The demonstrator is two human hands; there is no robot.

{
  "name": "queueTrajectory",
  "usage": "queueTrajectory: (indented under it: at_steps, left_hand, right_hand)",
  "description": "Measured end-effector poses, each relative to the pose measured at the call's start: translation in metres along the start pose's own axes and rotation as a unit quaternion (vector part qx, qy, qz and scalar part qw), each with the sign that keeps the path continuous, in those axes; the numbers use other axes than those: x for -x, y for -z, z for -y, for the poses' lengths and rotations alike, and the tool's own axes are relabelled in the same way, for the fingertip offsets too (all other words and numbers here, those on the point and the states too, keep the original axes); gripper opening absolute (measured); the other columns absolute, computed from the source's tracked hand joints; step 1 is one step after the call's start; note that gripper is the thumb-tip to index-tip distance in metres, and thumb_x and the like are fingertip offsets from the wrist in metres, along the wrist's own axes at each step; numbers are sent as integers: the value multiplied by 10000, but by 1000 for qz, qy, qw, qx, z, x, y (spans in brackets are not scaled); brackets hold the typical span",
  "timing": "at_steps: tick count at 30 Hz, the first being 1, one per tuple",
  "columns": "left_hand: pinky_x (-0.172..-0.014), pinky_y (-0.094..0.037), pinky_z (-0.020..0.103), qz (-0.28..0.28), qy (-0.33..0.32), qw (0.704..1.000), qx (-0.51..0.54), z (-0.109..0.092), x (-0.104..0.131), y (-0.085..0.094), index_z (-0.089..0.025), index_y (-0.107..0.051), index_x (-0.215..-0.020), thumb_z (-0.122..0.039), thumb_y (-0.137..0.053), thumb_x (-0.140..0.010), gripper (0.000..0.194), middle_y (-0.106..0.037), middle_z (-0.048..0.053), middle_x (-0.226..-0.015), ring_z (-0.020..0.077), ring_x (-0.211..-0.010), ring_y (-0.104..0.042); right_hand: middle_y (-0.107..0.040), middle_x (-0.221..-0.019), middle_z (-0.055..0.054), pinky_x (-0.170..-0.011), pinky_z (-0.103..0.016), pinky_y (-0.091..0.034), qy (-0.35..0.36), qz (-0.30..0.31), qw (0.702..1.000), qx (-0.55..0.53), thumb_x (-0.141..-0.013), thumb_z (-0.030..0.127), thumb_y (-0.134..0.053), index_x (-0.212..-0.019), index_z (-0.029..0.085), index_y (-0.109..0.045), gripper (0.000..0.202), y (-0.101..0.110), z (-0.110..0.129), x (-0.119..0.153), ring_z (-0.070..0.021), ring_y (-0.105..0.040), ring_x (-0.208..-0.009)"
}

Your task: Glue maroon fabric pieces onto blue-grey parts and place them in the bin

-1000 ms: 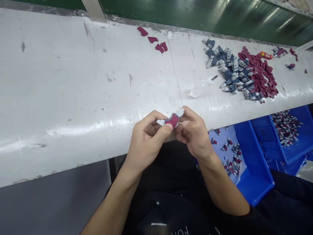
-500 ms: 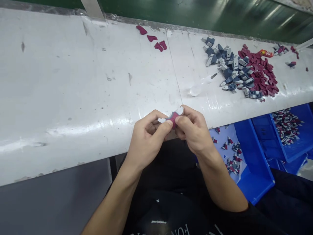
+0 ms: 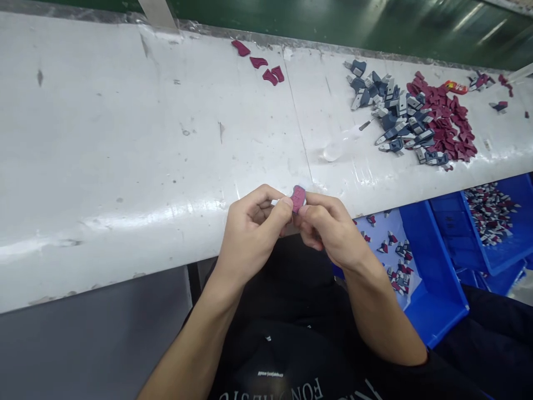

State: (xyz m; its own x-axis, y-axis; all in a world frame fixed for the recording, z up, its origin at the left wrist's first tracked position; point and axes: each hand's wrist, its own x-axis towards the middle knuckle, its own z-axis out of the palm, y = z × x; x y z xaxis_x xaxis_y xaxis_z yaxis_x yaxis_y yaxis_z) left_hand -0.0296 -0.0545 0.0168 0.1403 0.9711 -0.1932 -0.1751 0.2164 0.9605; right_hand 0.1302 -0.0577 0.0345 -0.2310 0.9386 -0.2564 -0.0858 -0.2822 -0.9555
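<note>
Between both hands is a small plastic part with a maroon face and a light grey end (image 3: 298, 199), held just above the front edge of the table. My left hand (image 3: 260, 230) pinches its left side, thumb on the maroon face. My right hand (image 3: 328, 225) grips the lower right side with thumb and curled fingers. The fingertips hide much of the part's underside. To the right on the table lie a heap of blue-grey parts (image 3: 389, 119) and a heap of maroon pieces (image 3: 453, 128). Several loose maroon pieces (image 3: 258, 62) lie farther back.
A thin tool with a clear handle (image 3: 335, 151) rests on the white table (image 3: 125, 139). Below its edge at right, a blue bin (image 3: 445, 300) holds assembled parts on a sheet, beside another blue bin (image 3: 462, 233) full of parts. A red-orange packet (image 3: 456, 87) lies behind the maroon heap.
The part has turned in my fingers, so its maroon face now stands more upright towards me. My right fingers have shifted down from its light grey right end.
</note>
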Motion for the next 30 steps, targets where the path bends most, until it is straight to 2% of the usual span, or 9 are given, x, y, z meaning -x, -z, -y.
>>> queueTrajectory:
  at_steps: [2, 7, 12, 16, 23, 25, 30]
  left_hand:
    - [-493, -463, 209, -4, 0, 1000, 1, -1, 0, -2, -222, -709, -749, -236, -725, -967, 219, -576, -38, -592, 99, -531, -526]
    - [-488, -457, 204, -8, -16, 1000, -20, -2, 2, -4, -221, -735, -805, -241, -741, -971, 168, -591, -44, -598, 98, -523, -533]
    - [-514, -484, 210, 7, -28, 999, -22, 0, 2, -2, -222, -728, -821, -264, -718, -990, 175, -603, -44, -597, 102, -532, -553]
    - [-509, -459, 205, 20, -36, 998, -42, 1, 3, 1, -216, -725, -838, -284, -722, -978, 156, -615, -41, -610, 98, -541, -557]
    - [-508, -451, 224, 30, -43, 997, -60, 3, 6, 4, -231, -724, -941, -306, -733, -926, 77, -591, -59, -593, 105, -526, -536]
    - [-481, -415, 217, 29, -40, 997, -65, 3, 7, 4, -233, -713, -946, -283, -729, -909, 64, -563, -77, -556, 95, -486, -490]
    - [-450, -366, 211, 33, -39, 996, -72, 2, 6, 4, -234, -726, -927, -256, -730, -901, 34, -582, -73, -549, 90, -469, -485]
  right_hand:
    - [-428, -583, 80, -442, -233, -293, 16, 10, 1000, 7, -955, 203, -629, -653, 225, -554, 312, -1, -2, -1, -72, -334, -476]
    - [-448, -638, 71, -517, -239, -338, 19, -31, 999, 23, -955, 219, -674, -666, 215, -572, 307, -2, -7, 0, -86, -332, -562]
    - [-418, -567, 79, -477, -255, -303, 14, -9, 999, 27, -970, 245, -650, -668, 232, -571, 313, 2, -5, 2, -95, -329, -501]
    - [-494, -600, 57, -491, -254, -326, 46, -59, 995, 61, -993, 310, -685, -656, 227, -545, 374, 6, -3, 0, -97, -394, -528]
    - [-428, -572, 81, -495, -249, -320, 99, -96, 990, 32, -929, 275, -724, -656, 229, -542, 332, 1, -11, -3, -87, -336, -515]
    - [-442, -575, 80, -490, -250, -328, 101, -89, 991, 16, -940, 270, -716, -660, 228, -557, 324, 0, -12, -4, -86, -335, -503]
    - [-494, -625, 59, -518, -254, -375, 99, -63, 993, 27, -990, 300, -698, -666, 224, -556, 363, 1, -12, -5, -92, -393, -531]
